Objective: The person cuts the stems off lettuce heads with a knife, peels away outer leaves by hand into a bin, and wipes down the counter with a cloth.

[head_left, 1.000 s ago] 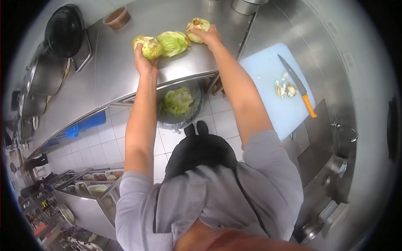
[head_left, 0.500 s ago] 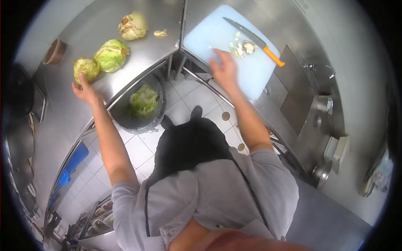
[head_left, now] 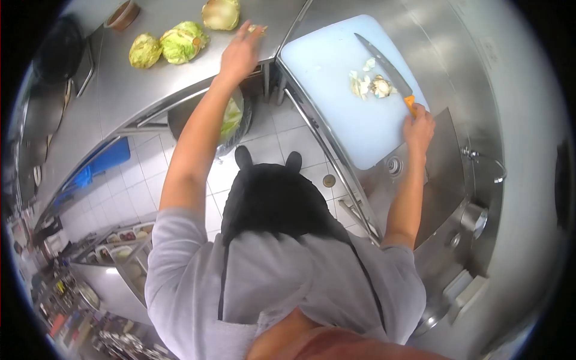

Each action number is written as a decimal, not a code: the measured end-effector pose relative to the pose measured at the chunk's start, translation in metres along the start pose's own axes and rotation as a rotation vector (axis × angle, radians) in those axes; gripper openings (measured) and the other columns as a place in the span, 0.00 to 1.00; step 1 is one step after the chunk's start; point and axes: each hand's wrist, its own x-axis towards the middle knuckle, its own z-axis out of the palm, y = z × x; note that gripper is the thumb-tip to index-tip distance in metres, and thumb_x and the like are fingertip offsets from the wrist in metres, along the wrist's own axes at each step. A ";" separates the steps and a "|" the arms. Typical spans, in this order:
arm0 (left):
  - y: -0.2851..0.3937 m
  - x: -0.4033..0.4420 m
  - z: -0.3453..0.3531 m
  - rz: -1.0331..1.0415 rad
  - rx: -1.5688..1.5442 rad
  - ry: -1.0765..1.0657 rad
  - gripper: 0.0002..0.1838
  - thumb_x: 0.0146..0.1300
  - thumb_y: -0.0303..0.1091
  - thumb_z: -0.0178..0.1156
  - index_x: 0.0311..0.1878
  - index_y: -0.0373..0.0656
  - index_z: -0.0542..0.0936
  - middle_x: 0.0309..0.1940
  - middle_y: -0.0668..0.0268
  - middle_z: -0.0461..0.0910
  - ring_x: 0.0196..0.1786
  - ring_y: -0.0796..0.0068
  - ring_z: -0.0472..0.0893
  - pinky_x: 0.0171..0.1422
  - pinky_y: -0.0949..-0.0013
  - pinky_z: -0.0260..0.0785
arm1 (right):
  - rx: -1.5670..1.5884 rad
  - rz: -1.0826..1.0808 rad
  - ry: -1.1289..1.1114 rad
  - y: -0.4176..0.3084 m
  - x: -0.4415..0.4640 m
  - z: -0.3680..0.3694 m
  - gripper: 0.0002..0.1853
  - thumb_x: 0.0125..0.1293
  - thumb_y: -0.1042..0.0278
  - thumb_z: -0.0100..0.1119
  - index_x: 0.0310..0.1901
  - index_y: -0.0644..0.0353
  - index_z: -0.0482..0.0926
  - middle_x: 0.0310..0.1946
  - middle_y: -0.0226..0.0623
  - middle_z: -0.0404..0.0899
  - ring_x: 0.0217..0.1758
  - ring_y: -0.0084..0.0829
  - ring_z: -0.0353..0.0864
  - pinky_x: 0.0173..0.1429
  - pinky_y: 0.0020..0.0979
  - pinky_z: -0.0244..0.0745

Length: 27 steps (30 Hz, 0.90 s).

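Observation:
My right hand [head_left: 419,129] is closed around the orange handle of a knife [head_left: 387,69], whose blade lies along the right side of a light blue cutting board [head_left: 336,114]. Pale trimmings [head_left: 381,87] are on the board left of the blade. Over the left counter, my left hand [head_left: 239,55] reaches out with fingers extended and apart. Its fingertips are at a small dry leaf scrap [head_left: 258,28]; whether they touch it I cannot tell. Behind the hand sits a pale yellowish cabbage [head_left: 221,15]. Farther left are a green cabbage [head_left: 183,43] and a smaller yellow-green one [head_left: 145,51].
A lined bin [head_left: 240,123] with green leaves inside stands below the counter corner, partly hidden by my left forearm. A brown bowl [head_left: 123,16] sits at the back left. Right of the board are a sink [head_left: 393,167] and a tap [head_left: 471,154].
My left hand has left the yellow-green cabbage and moved right to the leaf scrap. My right hand has gone from above the board to the knife handle and gripped it. The view has shifted.

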 end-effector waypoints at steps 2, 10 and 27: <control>-0.004 0.015 0.031 -0.095 0.061 -0.078 0.17 0.64 0.28 0.57 0.55 0.47 0.84 0.56 0.52 0.81 0.55 0.47 0.82 0.59 0.52 0.77 | 0.005 -0.039 -0.002 0.002 0.004 -0.002 0.22 0.61 0.68 0.67 0.58 0.49 0.77 0.52 0.46 0.80 0.56 0.52 0.78 0.60 0.50 0.74; 0.006 -0.083 -0.048 -0.182 -0.229 0.217 0.03 0.65 0.27 0.63 0.39 0.40 0.84 0.34 0.57 0.81 0.37 0.55 0.82 0.42 0.59 0.75 | 0.128 -0.054 -0.074 -0.001 -0.016 -0.016 0.18 0.63 0.71 0.64 0.55 0.54 0.77 0.48 0.45 0.80 0.54 0.51 0.80 0.57 0.47 0.75; -0.059 -0.324 0.120 -0.780 -0.011 -0.749 0.22 0.64 0.30 0.55 0.62 0.41 0.74 0.43 0.43 0.86 0.50 0.41 0.85 0.57 0.45 0.76 | 0.384 0.105 -0.336 -0.033 -0.052 -0.046 0.27 0.72 0.63 0.58 0.72 0.52 0.70 0.58 0.48 0.83 0.61 0.45 0.83 0.68 0.40 0.72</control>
